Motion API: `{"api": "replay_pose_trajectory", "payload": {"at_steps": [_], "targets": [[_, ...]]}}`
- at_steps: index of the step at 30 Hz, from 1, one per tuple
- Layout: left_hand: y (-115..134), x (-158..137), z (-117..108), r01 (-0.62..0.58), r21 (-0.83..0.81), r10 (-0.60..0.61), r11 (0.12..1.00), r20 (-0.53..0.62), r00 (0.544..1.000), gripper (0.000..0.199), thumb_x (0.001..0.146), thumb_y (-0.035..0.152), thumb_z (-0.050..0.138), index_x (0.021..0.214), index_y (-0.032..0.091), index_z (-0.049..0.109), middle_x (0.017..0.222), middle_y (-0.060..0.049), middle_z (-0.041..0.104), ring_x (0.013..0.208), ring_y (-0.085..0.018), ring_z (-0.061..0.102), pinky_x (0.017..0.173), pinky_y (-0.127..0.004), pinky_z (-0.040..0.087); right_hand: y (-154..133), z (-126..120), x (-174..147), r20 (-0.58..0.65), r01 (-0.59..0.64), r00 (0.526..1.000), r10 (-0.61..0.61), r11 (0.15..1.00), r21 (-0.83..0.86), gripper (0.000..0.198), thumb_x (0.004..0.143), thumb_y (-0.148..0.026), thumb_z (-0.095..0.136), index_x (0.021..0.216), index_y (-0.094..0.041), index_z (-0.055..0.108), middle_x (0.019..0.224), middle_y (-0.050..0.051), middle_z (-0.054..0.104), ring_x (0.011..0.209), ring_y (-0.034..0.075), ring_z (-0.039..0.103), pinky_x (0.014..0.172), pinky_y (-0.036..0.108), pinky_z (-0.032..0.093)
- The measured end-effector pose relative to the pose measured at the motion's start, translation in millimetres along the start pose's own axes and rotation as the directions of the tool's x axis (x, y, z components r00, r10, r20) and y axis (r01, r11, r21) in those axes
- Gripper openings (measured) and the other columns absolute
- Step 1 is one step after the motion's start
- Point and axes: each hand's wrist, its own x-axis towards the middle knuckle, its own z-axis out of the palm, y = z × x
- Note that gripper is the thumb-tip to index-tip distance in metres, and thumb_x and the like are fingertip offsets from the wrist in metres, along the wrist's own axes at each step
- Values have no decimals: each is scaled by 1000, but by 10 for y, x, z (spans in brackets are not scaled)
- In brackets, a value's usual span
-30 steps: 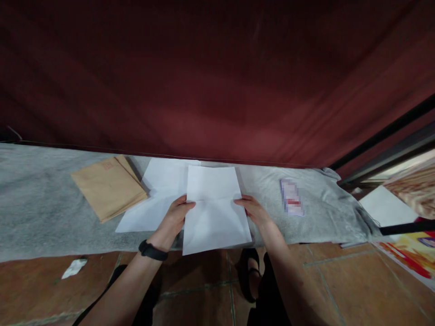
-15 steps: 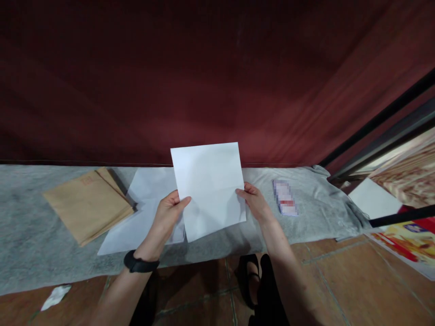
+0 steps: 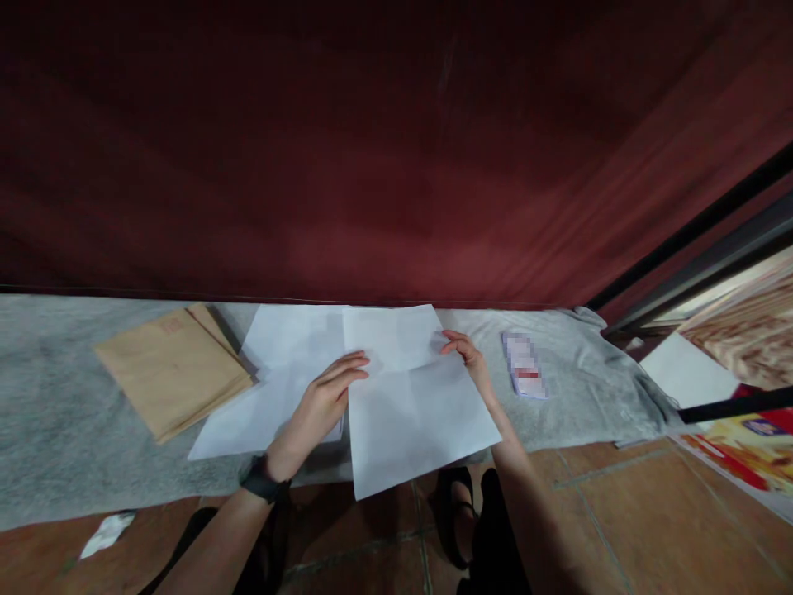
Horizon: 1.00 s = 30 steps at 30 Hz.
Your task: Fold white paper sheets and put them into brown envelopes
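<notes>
A white sheet of paper [image 3: 418,421] with crease lines lies opened out in front of me, its lower half tilted toward me past the front of the grey cloth. My left hand [image 3: 322,397] is at its left edge, fingers together over the paper and thumb hidden. At the right edge, my right hand [image 3: 467,355] pinches the sheet near its middle crease. More white paper [image 3: 248,413], also creased, rests on the cloth to the left, partly behind my left hand.
Brown envelopes [image 3: 173,372] lie stacked on the grey cloth [image 3: 49,413] at left. A phone-like object [image 3: 524,365], blurred, lies right. A dark red curtain [image 3: 396,165] hangs behind; a black frame [image 3: 694,240] stands at right. A white scrap [image 3: 106,533] is on the tiled floor.
The folded sheet has been opened out, and its lower half now spreads down toward me. My left hand has shifted slightly right, its fingers now on top of the paper.
</notes>
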Motion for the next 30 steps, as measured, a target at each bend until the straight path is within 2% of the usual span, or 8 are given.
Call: {"api": "replay_pose_trajectory", "payload": {"at_steps": [5,8,12,16,21,25,28,30], "targets": [[-160,-105,144,-55,204,6,977,237,972,62,76,-9,37,124,18,65,145,-9,58,145,-20,43,120,-43,41,171,6,-168,150,78,988,-46,973,-216,29,84,-13,50,98,-25,73,134,6,62,125,23,59,110,43,45],[-239,-123,168,-32,271,-47,962,281,959,66,77,-10,37,132,17,62,149,-11,54,147,-20,38,121,-43,39,212,-39,-319,284,115,958,-26,947,-299,45,86,-10,48,122,-27,68,148,6,53,135,21,52,114,42,43],[-337,-99,161,-12,269,-74,963,310,948,74,75,-12,34,139,19,57,153,-9,50,149,-19,35,122,-43,36,186,-117,-503,433,197,901,2,888,-415,64,87,-13,55,148,-32,49,165,4,29,148,24,37,120,45,37],[-344,-10,183,22,245,-100,969,310,945,75,80,-9,32,145,22,51,159,-6,43,150,-17,32,124,-44,33,90,-185,-589,546,349,838,-12,780,-519,66,88,-15,58,151,-32,45,168,3,21,152,29,27,123,51,28],[-323,26,208,-2,235,-99,972,415,904,71,84,-8,34,141,27,56,157,-3,45,149,-14,33,124,-41,32,48,-312,-593,686,437,727,36,746,-502,55,94,-17,54,148,-30,50,161,7,39,147,25,37,124,50,29],[-405,-50,86,-8,265,-121,964,466,876,70,82,-7,36,137,27,61,150,-2,55,144,-15,43,123,-41,34,63,-406,-611,675,429,736,42,743,-514,57,94,-17,52,150,-29,47,159,8,41,147,23,37,124,49,28],[-351,-68,41,-3,283,-117,959,408,905,58,89,-1,37,136,23,61,149,-5,56,142,-17,46,123,-43,34,38,-383,-664,657,413,752,54,739,-533,64,93,-24,58,154,-26,40,162,10,35,149,26,33,124,50,27],[-207,-63,129,-16,265,-89,964,381,920,47,98,12,39,141,22,56,153,-7,51,144,-18,43,122,-43,34,17,-328,-709,674,429,737,53,734,-527,71,92,-30,62,157,-24,35,165,12,29,151,29,28,124,52,24]]}}
